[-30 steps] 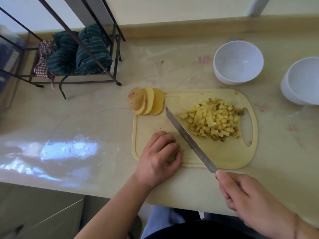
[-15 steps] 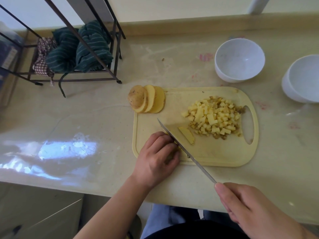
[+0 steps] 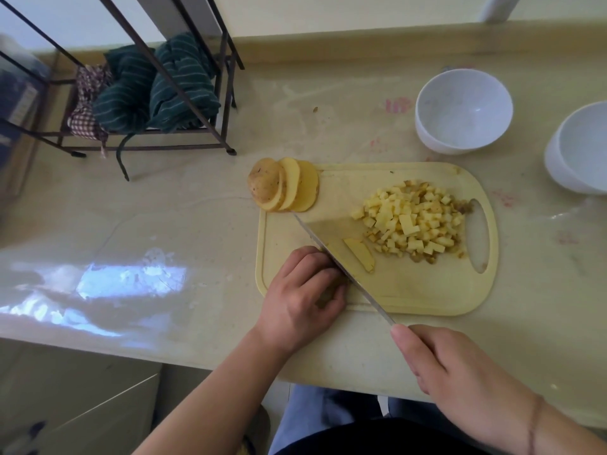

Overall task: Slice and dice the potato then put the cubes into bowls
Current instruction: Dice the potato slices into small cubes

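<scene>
Head view: left hand [image 3: 300, 295] curled over a potato piece at the board's [image 3: 427, 297] near-left corner, fingers bent on top and pinning it; the piece is almost fully hidden under the hand. Right hand [image 3: 460, 372] wrapped round the knife [image 3: 341, 257] handle, handle itself hidden, blade angled down across the board just beside the left knuckles. One cut strip [image 3: 359, 252] lies flat right of the blade. Cube pile [image 3: 415, 221] sits toward the board's right end by the handle hole. Three slices [image 3: 284, 185] lean at the far-left corner, overhanging onto the table [image 3: 164, 224]. Two white bowls [image 3: 463, 110] stand on the table beyond the board; the right one is cut off by the frame. Likely handling: potato firm, wet-cut faces slippery, cubes light and loose, best scooped together. Whether the edge is in the piece, cannot tell.
</scene>
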The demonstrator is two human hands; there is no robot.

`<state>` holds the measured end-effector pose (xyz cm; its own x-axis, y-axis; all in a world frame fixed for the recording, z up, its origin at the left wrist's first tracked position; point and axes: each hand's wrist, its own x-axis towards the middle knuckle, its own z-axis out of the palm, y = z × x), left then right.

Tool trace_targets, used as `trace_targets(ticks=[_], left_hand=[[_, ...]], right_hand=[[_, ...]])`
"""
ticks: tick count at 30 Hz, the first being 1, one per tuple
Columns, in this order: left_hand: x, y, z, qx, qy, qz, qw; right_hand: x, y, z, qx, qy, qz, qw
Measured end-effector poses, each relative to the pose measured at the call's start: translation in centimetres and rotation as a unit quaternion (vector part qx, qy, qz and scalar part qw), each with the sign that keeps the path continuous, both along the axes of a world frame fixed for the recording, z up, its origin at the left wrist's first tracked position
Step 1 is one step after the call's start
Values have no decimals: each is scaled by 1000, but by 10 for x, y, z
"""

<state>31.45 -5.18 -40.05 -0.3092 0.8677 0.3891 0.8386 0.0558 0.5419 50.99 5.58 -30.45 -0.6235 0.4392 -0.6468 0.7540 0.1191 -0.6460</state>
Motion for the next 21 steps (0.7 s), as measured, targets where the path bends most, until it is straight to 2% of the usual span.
trace_targets(ticks=[8,12,21], left_hand=[[1,0,1,5,8,-1,1000],[1,-1,1,2,9,2,1000],[-2,-14,2,7,17,11,1000]], right_hand=[[13,7,3,-26,8,-28,999],[12,7,10,-89,0,-66,994],[12,4,19,-88,-1,-20,996]])
